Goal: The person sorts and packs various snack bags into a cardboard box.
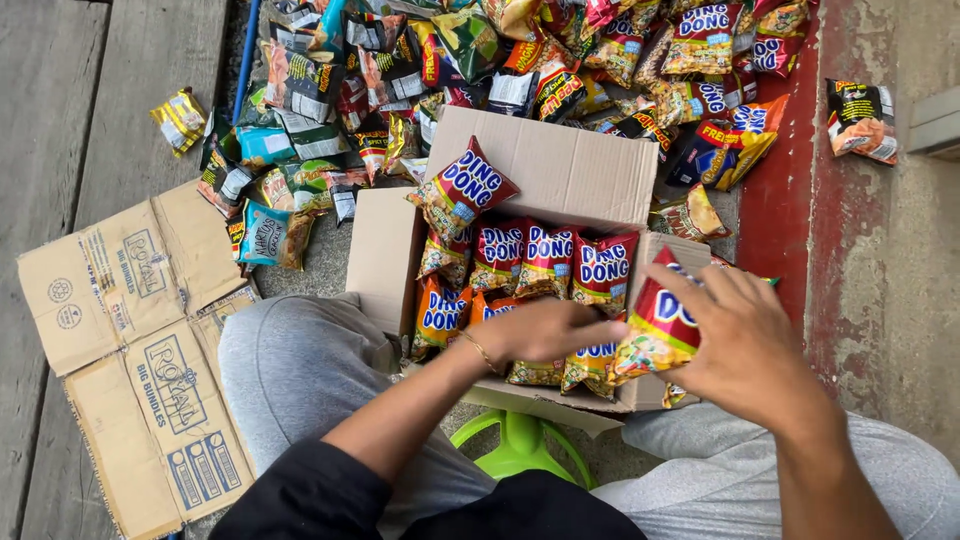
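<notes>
Head view. A seated person packs snack packets into an open cardboard box (pixel 560 170) held between the knees, above a green stool (pixel 515 445). The right hand (pixel 745 345) grips a red-and-yellow packet (pixel 655 335) at the box's right edge, fingers spread over its face and closed on it; the packet is tilted and sits half over the rim. The left hand (pixel 545 328) lies flat on the front row (pixel 560 365) inside the box, fingers extended and pressing down, enclosing nothing. Behind it stands a second row (pixel 545 258) of like packets, upright and touching; one packet (pixel 462 188) leans loose against the rear flap.

Risks, as judged from this arrangement. The held packet may slide outside the box if released while over the rim. The packed rows appear tight, so forcing another in could crush or burst a bag, or push the front row up. The leaning packet may topple if the box is jolted. The box seems to rest only on the legs, though its underside is hidden, so a knee shift could tip it.

Around it: a pile (pixel 500 70) of mixed packets on the floor beyond the box, and flattened cardboard (pixel 140 340) to the left.
</notes>
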